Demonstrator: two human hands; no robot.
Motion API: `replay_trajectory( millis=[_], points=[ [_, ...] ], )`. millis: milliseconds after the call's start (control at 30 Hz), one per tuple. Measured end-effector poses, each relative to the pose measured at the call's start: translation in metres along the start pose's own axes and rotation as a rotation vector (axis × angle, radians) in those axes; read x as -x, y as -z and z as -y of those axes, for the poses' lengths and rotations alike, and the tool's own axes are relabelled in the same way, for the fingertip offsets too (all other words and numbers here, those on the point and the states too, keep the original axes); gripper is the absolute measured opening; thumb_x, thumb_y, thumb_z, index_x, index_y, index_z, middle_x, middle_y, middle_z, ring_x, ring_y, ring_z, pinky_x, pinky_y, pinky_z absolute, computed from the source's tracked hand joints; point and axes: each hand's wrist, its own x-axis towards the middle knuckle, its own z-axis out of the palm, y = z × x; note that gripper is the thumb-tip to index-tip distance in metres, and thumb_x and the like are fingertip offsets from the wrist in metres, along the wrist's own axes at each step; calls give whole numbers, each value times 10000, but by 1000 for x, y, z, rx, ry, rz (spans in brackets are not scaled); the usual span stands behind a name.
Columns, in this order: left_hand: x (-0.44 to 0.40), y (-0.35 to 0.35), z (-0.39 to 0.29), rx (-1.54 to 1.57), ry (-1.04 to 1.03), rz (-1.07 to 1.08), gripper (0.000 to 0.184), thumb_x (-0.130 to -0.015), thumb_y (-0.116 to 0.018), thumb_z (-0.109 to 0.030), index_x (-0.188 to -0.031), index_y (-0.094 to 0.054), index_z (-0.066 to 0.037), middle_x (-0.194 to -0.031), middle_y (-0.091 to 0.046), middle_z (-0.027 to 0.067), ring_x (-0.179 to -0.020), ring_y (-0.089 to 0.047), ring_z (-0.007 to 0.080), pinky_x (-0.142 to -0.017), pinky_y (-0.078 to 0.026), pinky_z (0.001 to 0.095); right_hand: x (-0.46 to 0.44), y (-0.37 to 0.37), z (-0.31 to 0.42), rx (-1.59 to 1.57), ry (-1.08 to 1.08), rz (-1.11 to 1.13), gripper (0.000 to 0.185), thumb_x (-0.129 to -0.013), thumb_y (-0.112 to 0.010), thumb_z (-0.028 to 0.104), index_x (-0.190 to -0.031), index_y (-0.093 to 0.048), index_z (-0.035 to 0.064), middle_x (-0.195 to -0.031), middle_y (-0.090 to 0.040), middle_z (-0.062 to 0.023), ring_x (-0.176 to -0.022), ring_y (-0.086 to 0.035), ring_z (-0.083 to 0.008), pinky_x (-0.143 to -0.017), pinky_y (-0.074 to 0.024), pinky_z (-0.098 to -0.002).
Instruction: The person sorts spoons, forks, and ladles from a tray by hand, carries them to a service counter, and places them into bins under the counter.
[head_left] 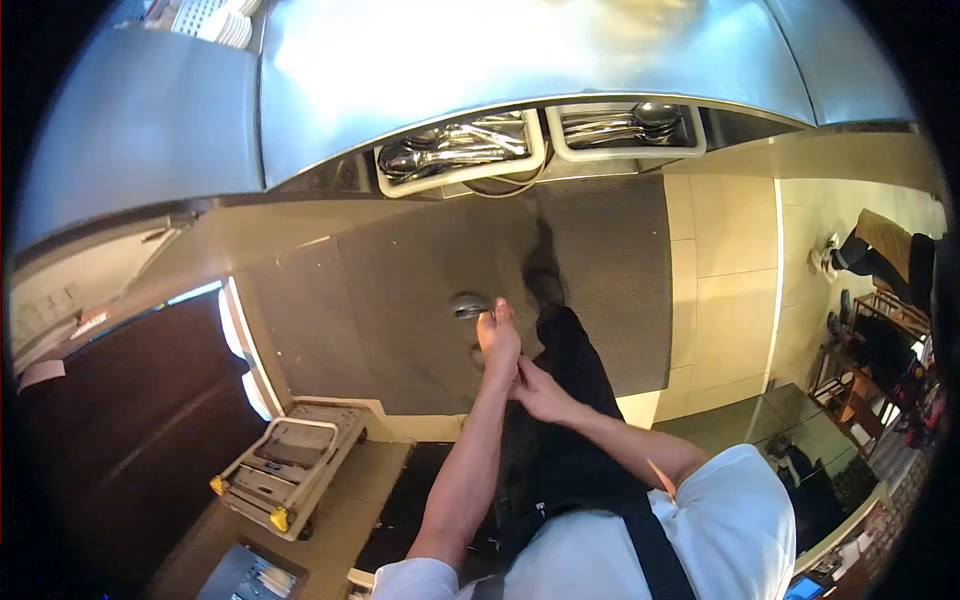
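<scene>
My left hand is closed, with a dark shiny metal spoon bowl showing past its fingers. The handle is hidden in the hand. Just behind it, my right hand is closed close against the left hand's heel, and whatever its fingers hold is hidden. Another dark rounded shape, too unclear to name, shows beside my left wrist. Ahead of both hands, a cream tray of metal cutlery stands under the counter front. To its right is a second cream tray, holding several spoons.
A steel counter spans the top, with a white basket at its far left. Dark matting covers the floor. A folded trolley lies at lower left. At far right, another person stands near wooden furniture.
</scene>
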Motion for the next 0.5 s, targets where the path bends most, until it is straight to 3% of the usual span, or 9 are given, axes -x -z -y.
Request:
replay_trajectory(
  millis=[67, 167, 267, 333, 400, 467, 500],
  points=[
    [5, -7, -4, -48, -83, -24, 400, -1017, -519, -300, -781, -506, 23, -642, -524, 99, -630, -509, 161, -606, -431, 354, -6, 12, 66, -45, -338, 37, 371, -959, -466, 138, -1292, -445, -24, -1023, -653, -269, -922, -661, -410, -801, -506, -481],
    [4, -17, -13, -309, -289, 30, 379, -1016, -516, -301, -840, -520, 35, -696, -581, 167, -639, -564, 254, -624, -443, 395, -19, 22, 37, 228, 76, -120, 372, -960, -452, 134, -1288, -421, -38, -1016, -638, -330, -935, -614, -519, -768, -489, -555],
    [-7, -35, -23, -381, -328, 76, 356, -1009, -520, -298, -905, -547, 42, -783, -626, 241, -732, -625, 374, -686, -467, 449, -29, 46, 39, 342, -53, -106, 340, -961, -452, 137, -1242, -438, -54, -1006, -619, -352, -952, -582, -535, -760, -472, -582],
    [-11, -45, -23, -304, -342, 79, 346, -1004, -522, -296, -936, -565, 41, -844, -642, 278, -829, -643, 445, -737, -476, 487, -37, 60, 27, 348, -31, -134, 245, -985, -444, 166, -1096, -487, -48, -932, -606, -356, -897, -579, -547, -734, -462, -574],
    [-18, -43, -21, -247, -243, 234, 379, -987, -549, -345, -1007, -580, 32, -905, -652, 274, -940, -652, 441, -811, -486, 485, -40, 74, 32, 416, 12, -132, 215, -1002, -459, 192, -1026, -512, -15, -750, -608, -246, -656, -603, -421, -588, -455, -479],
    [-21, -36, -21, -167, -127, 389, 398, -975, -572, -369, -1041, -580, 24, -949, -653, 275, -976, -645, 433, -827, -489, 467, -38, 86, 35, -14, -253, -71, 207, -1007, -485, 226, -1008, -532, 24, -676, -542, -115, -577, -531, -256, -530, -400, -361],
    [-21, -30, -17, -110, -158, 469, 428, -955, -607, -386, -1114, -574, 10, -999, -660, 234, -975, -653, 359, -834, -497, 428, -38, 94, 37, -224, -391, -58, 204, -1009, -499, 243, -998, -541, 44, -639, -510, -49, -538, -494, -173, -500, -373, -302]
  ],
)
